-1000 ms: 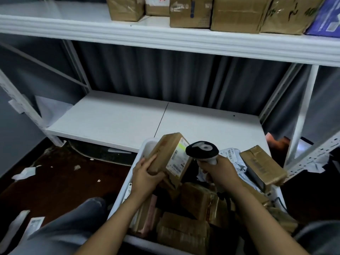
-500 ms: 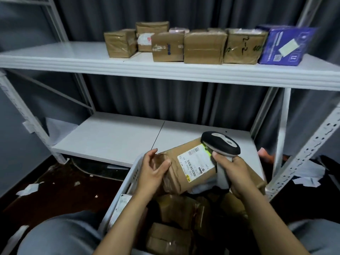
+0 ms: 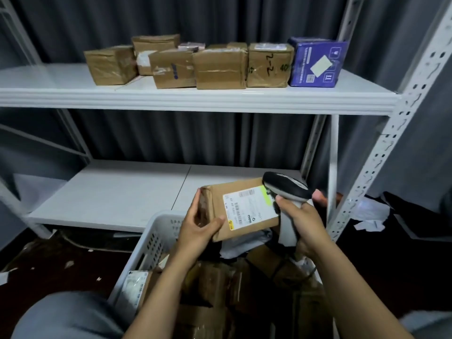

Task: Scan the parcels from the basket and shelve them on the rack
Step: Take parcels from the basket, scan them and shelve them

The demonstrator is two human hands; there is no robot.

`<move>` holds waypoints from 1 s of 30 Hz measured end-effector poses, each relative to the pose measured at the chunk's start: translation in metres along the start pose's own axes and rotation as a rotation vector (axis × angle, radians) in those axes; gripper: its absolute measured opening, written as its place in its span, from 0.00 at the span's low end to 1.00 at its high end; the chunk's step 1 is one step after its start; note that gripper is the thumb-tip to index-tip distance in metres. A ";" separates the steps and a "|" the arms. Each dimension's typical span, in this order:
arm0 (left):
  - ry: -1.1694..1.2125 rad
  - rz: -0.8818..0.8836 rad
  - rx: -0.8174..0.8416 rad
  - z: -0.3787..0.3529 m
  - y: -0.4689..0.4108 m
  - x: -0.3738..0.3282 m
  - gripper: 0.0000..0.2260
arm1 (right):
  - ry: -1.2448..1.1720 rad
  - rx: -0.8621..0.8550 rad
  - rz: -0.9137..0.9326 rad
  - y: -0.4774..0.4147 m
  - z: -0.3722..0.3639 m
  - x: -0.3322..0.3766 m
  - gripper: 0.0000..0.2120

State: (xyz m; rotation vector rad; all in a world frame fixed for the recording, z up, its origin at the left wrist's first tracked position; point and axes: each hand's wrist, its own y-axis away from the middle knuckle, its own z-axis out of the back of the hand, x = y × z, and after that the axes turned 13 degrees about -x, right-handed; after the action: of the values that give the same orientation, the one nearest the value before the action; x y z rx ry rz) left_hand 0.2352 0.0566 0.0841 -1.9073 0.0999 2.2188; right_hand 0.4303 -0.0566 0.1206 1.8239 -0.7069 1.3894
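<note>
A person's left hand [image 3: 198, 228] grips one end of a brown cardboard parcel [image 3: 217, 199], fingers and thumb curled round it, holding it just above the far rim of a white slatted basket [image 3: 156, 236] filled with more parcels [image 3: 220, 277]. The right hand [image 3: 303, 223], above the basket's right side, is wrapped tightly round the handle of a black-and-white scanner [image 3: 285, 185], whose head sits at the parcel's white label, where a green glow falls. Behind the basket stands a white rack [image 3: 195, 99], and on its upper shelf, high above the basket, sit a row of brown boxes [image 3: 220, 67] and one blue box [image 3: 316, 62].
</note>
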 end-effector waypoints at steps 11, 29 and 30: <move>0.032 -0.016 -0.138 0.001 -0.004 0.002 0.37 | 0.354 0.110 0.143 0.026 0.021 0.024 0.10; -0.008 -0.053 -0.176 0.027 -0.009 0.001 0.38 | 0.417 0.144 0.234 0.050 0.009 0.055 0.11; -0.006 -0.058 -0.176 0.028 -0.009 0.002 0.38 | 0.417 0.147 0.235 0.051 0.008 0.056 0.10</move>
State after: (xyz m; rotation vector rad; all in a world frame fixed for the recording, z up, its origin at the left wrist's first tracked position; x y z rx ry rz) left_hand 0.2095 0.0710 0.0878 -1.9641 -0.1544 2.2613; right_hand 0.4101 -0.0930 0.1840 1.5159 -0.6241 1.9469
